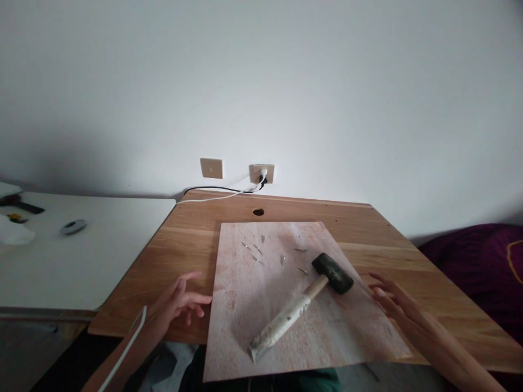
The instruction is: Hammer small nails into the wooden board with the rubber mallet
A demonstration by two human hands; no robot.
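Left grip: (175,299) fingers loosely spread, holding nothing. One fingertip reaches the left edge of the board (237,321); I cannot tell whether it touches.
Right grip: (400,307) fingers extended and slightly bent, also holding nothing, just beside the board's right edge. Contact unclear from my view.
Board: flat, pale pink and mottled, lying on the wooden table (183,245), its near end passing beyond the table's front edge.
Hammer: (296,308) lies on the board between both grips, touched by neither. Dark block head toward the far right; handle, coated in worn white, slants to the near left.
Metal pieces: (257,249) several small slender ones, scattered over the far half of the board, beyond the handle. Too small for me to identify their type.
Left wrist: a white cord (122,355) runs along the forearm.
Table back: a round hole (258,212) sits beyond the board. A white cable (212,198) and a black cable (212,188) run along the rear.
Wall: two plates at the back, a left plate (211,169) and a right plate (255,173); I note both cables meeting plugs at the right one.
Left side: a white table (102,256) carries a grey ring-shaped item (80,228) and a dark item (29,207).
Right side: purple fabric (469,267) bulges beside the table.
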